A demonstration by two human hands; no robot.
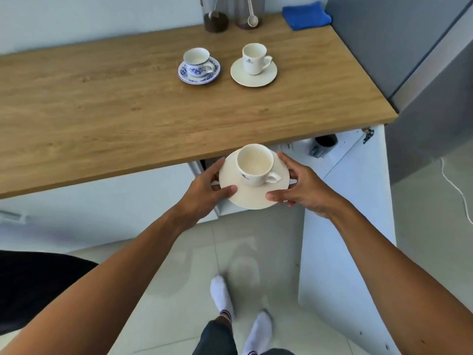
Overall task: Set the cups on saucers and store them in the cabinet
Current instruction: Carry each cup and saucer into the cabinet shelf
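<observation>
Between both hands' fingers point(275, 196): cream saucer point(252, 197), cup point(254, 165) atop.

Three cups point(255, 165) on three saucers point(252, 198) (one pair blue-patterned), two jars point(215, 15), one blue cloth point(306, 15)

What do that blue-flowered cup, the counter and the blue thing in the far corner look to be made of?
Blue-flowered cup: probably glazed ceramic, going by its glossy white surface with painted blue pattern. Counter: wood or wood-look laminate, matte, with visible grain; which one cannot be told. Blue thing: soft cloth, likely microfibre, folded with rounded edges.
</observation>
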